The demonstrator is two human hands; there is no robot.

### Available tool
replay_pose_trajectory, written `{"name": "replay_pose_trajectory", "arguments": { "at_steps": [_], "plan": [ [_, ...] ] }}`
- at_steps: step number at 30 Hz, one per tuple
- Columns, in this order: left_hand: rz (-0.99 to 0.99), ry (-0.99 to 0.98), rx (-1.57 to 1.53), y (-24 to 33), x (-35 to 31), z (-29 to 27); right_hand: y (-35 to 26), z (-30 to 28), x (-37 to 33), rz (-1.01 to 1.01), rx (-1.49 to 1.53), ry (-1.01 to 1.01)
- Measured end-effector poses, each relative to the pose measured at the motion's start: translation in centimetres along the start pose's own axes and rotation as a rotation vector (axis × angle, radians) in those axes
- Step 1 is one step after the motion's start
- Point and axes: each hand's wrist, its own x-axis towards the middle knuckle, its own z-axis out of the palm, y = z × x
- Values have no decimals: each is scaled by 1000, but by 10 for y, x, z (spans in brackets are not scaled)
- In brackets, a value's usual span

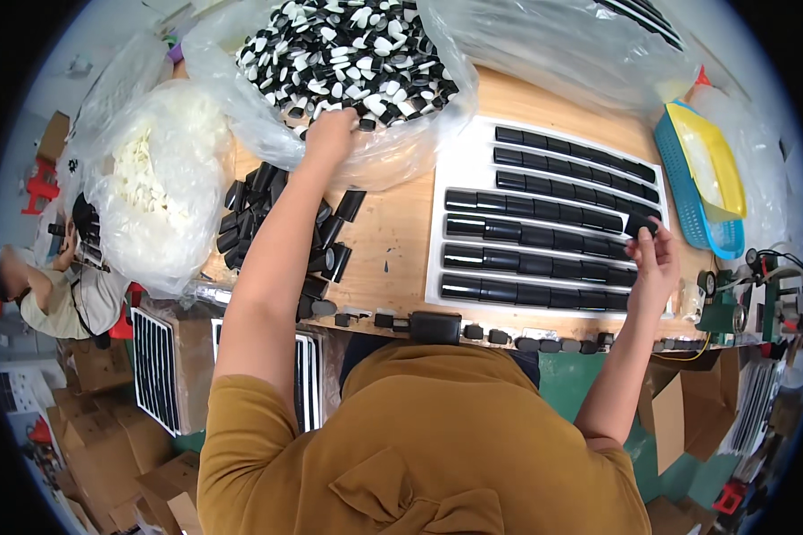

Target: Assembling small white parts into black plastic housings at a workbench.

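My left hand point(330, 138) reaches over the near rim of a large clear plastic bag point(384, 160) filled with small black and white pieces point(348, 62). Its fingers are curled among the nearest pieces; what they grip, if anything, is hidden. At the right end of a white board, my right hand point(655, 259) pinches a small black plastic piece point(641, 225) between thumb and fingers. The white board point(466, 135) carries several rows of glossy black segments point(535, 234), laid end to end.
Loose black pieces point(257, 192) lie heaped under my left forearm. A bag of cream-coloured parts point(143, 178) stands at left. A blue basket point(678, 169) with a yellow basket point(714, 152) sits at right. Small black blocks point(434, 327) line the table's front edge. Another person point(71, 294) sits far left.
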Motion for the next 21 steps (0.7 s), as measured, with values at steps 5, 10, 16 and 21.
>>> {"name": "replay_pose_trajectory", "arguments": {
  "at_steps": [5,10,16,21],
  "plan": [
    [225,223,-594,50,-57,-46,-10,46,-39,142,121,-166],
    [38,-302,-1125,137,-167,-84,-28,107,-78,187,284,-610],
    [-77,-436,-1285,127,-197,-76,-37,128,-95,265,333,-801],
    [-42,-434,-1324,131,-204,-85,-37,124,-96,277,254,-815]
  ]
}}
